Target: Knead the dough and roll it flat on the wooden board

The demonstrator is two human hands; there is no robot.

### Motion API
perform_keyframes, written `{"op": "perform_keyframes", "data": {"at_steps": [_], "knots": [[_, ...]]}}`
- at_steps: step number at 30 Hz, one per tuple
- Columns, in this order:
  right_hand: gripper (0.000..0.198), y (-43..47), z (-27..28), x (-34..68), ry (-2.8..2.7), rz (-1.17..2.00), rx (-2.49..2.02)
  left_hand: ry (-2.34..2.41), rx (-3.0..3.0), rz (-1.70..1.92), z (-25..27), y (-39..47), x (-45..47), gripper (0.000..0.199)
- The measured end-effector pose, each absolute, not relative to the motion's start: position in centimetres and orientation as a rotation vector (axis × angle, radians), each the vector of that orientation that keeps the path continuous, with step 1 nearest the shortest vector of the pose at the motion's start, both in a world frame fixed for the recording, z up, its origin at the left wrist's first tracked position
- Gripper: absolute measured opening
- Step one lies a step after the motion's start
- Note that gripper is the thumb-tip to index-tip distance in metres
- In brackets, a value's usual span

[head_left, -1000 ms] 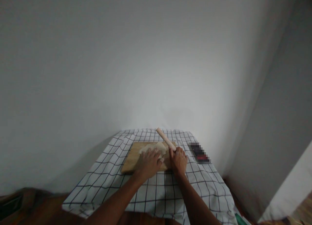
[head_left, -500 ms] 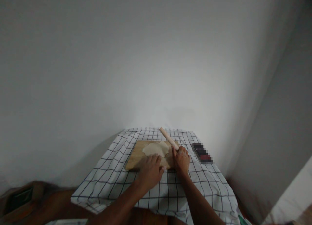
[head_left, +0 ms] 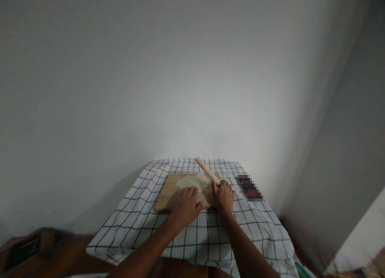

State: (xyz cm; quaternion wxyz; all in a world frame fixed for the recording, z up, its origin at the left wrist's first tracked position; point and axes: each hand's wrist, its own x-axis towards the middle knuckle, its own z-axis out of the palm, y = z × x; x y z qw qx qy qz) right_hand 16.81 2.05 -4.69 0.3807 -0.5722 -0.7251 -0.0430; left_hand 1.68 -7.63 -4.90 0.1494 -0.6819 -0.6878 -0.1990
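Observation:
A pale, flattened sheet of dough (head_left: 192,182) with an uneven outline lies on a wooden board (head_left: 164,197). My left hand (head_left: 187,205) rests palm down over the dough's near edge, its fingers stretched forward and the thumb apart. At the board's right side, my right hand (head_left: 224,197) is closed around the near end of a wooden rolling pin (head_left: 207,170). The pin slants away to the far left, over the board's back right corner. Both palms are hidden, and part of the dough lies covered by my left hand.
A white checked cloth (head_left: 180,244) covers the table. On its right side lies a dark, flat object (head_left: 249,187), blurred by pixels. A plain wall (head_left: 192,89) rises behind the table, and another wall stands to the right.
My left hand has slid slightly forward over the dough. The rolling pin's far end has shifted a little to the left; my right hand has hardly moved.

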Motion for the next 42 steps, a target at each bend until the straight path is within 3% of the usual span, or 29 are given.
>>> {"op": "perform_keyframes", "data": {"at_steps": [35, 42], "knots": [[0.044, 2.1, -4.7, 16.8, -1.847, -0.093, -1.461, -1.986, -2.003, -0.489, -4.2, -9.5, 3.1, 0.046], [0.043, 2.1, -4.6, 16.8, -1.823, -0.057, -1.462, -1.970, -2.009, -0.570, -4.8, -9.6, 2.5, 0.065]]}}
